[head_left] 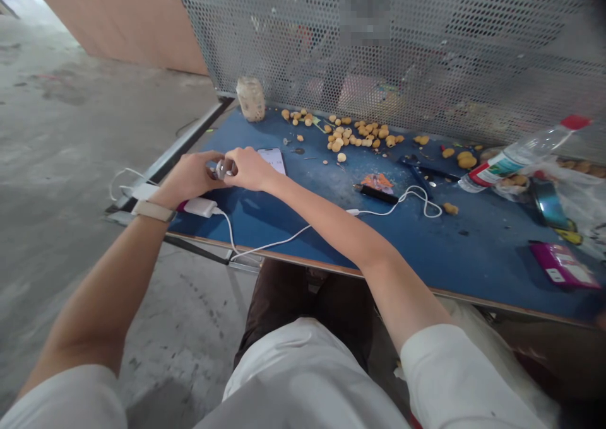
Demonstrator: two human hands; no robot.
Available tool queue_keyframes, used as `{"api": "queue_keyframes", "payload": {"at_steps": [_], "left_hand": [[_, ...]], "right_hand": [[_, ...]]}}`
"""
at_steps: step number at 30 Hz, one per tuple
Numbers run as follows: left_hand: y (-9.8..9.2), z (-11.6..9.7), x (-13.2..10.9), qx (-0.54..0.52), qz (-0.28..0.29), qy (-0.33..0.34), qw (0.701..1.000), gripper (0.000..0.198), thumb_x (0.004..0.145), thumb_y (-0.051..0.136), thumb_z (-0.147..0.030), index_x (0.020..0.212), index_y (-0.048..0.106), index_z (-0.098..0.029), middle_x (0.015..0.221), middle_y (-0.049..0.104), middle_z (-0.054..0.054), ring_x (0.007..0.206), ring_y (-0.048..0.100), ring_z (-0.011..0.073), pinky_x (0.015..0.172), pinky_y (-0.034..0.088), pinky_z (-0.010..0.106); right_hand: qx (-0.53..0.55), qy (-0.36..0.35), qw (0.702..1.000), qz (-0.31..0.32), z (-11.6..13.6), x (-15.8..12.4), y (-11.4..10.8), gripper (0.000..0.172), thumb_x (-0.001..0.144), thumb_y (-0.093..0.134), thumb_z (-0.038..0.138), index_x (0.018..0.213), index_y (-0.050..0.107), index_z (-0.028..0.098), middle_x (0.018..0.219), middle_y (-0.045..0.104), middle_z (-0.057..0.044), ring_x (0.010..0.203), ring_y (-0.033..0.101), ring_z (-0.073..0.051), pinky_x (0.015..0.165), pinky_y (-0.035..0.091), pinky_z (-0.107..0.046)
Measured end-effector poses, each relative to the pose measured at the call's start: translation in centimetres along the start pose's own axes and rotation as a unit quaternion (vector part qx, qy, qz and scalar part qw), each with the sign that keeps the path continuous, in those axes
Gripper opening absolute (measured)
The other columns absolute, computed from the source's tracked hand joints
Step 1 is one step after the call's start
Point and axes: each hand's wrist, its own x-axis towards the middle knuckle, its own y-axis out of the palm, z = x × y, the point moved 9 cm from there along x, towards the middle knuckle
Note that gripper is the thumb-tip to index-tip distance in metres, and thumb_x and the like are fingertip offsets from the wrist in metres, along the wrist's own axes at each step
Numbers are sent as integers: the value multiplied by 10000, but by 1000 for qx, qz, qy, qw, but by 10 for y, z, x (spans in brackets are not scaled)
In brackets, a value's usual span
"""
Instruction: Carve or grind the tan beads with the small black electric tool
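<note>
A small shiny round object [224, 168] is pinched between the fingertips of the left hand [189, 178] and the right hand [250, 169], just beside a phone [274, 159] on a blue table [473, 258].

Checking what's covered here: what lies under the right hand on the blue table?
The right hand overlaps one end of a smartphone, whose pale screen shows beyond the fingers; the covered corner can't be seen. Blue tabletop shows nearby. Anything directly beneath the palm is hidden.

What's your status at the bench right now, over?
Left hand and right hand holding small shiny round object. Phone beside right hand. White charger just below left hand.
</note>
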Motion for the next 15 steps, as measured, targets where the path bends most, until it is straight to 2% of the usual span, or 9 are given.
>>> {"api": "queue_keyframes", "payload": {"at_steps": [7,11,15], "left_hand": [[1,-2,-2,10,8,-12,1000,808,808,901,-598,1485,819,-163,938,884,67,1075,819,368,1072,543,395],[0,0,-2,2,8,-17,1000,798,831,876,-622,1490,805,-178,883,861,45,1034,817,349,1120,543,414],[-1,4,-2,-13,2,-14,1000,811,807,868,-640,1481,788,-197,948,887,50,1040,821,350,1094,562,402]], "right_hand": [[25,16,1000,1,-15,7,8,71,1040,815,200,972,815,180,997,878,-106,1056,848,-269,995,621,-356],[29,4,999,-13,-17,5,8,54,1066,807,197,1099,827,159,1070,885,-117,1076,836,-265,1036,609,-377],[46,-29,999,-2,-14,0,7,55,1059,787,156,1097,823,170,1086,885,-94,1035,826,-246,1028,608,-367]]}}
